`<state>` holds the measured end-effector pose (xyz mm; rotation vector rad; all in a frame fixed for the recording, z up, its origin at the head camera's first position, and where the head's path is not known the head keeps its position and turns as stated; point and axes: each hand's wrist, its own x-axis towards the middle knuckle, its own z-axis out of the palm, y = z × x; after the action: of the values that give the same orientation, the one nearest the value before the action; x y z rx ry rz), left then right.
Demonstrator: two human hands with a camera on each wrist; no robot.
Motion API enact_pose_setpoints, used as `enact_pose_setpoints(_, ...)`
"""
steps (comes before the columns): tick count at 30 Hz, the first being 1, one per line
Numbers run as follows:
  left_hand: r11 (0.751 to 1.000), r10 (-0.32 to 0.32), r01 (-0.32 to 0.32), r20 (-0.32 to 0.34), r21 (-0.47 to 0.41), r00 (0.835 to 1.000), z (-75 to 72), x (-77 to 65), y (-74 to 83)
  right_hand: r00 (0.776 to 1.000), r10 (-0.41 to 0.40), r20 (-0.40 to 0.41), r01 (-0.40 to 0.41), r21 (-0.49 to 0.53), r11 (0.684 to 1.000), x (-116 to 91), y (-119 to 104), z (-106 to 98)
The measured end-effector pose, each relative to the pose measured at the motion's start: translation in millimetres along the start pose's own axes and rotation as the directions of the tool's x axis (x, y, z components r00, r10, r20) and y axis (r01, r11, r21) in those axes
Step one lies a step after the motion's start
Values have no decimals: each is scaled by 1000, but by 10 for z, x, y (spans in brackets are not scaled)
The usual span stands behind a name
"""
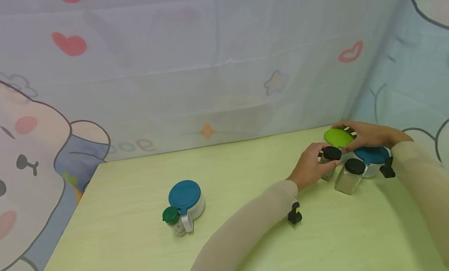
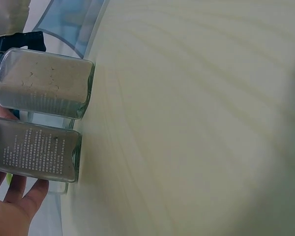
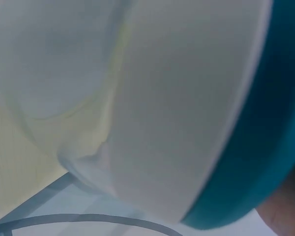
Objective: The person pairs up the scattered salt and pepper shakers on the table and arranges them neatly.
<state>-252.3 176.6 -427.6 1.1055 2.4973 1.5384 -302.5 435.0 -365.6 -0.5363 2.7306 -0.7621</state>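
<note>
At the right end of the table, my left hand [image 1: 308, 169] grips a glass spice jar [image 2: 34, 150] with a black lid [image 1: 331, 153]; printed text covers the jar's side. My right hand [image 1: 368, 133] curls its fingers and thumb round a green-lidded container [image 1: 337, 137], whose body is mostly hidden behind the held jar. A second black-lidded spice jar [image 1: 348, 181] stands upright in front, with pale brown powder inside. Under my right wrist is a white jar with a blue lid [image 1: 372, 155], filling much of the right wrist view.
Left of centre stand another blue-lidded white jar [image 1: 185, 196] with a handle and a small green-capped shaker [image 1: 174, 219] beside it. A printed cloth [image 1: 217, 76] hangs along the table's back edge, and another [image 1: 414, 84] on the right side.
</note>
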Motion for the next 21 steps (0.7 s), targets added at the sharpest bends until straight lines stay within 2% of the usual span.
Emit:
enact_pose_setpoints(5, 1000, -11, 11, 4, -18, 1000, -11, -9, 3, 1000, -13, 25, 12, 8, 1000, 10, 1, -9)
enact_pose_setpoints(11, 999, -25, 25, 10, -22, 1000, -17, -14, 6, 996, -77, 53, 77, 9, 997, 29, -6, -1)
enact_pose_setpoints(21, 1000, -28, 28, 23, -11, 999, -3, -10, 21, 993, -82, 80, 82, 6, 997, 24, -20, -35)
